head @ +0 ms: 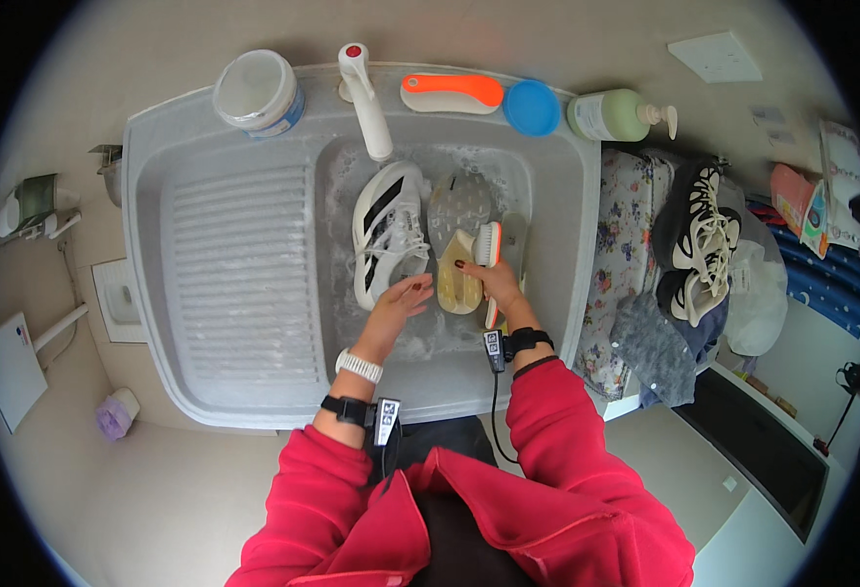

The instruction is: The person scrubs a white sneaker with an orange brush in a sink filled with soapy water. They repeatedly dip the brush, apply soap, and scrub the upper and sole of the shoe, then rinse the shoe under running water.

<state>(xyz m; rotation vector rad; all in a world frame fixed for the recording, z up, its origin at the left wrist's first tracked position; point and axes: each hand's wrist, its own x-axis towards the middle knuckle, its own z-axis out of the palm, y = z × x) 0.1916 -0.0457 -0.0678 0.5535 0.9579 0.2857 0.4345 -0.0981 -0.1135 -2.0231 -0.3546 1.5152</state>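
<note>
In the sink basin a white running shoe (391, 231) with black stripes lies upright, laces showing. Beside it on the right, a second shoe (461, 213) lies with its grey and yellowish outsole up. My right hand (494, 279) holds an orange-and-white scrub brush (489, 244) by its handle, at the right edge of that sole, with the thumb over the sole. My left hand (401, 293) is near the heel of the upright shoe, fingers apart and holding nothing. A long, pale object (514, 246), partly hidden, lies right of the brush.
The grey sink's ribbed washboard (243, 271) is at left. Along the back rim stand a lidded tub (257, 92), a white faucet (366, 103), an orange-topped brush (452, 93), a blue round lid (532, 108) and a green pump bottle (610, 115). Black-and-cream sneakers (698, 242) rest at right.
</note>
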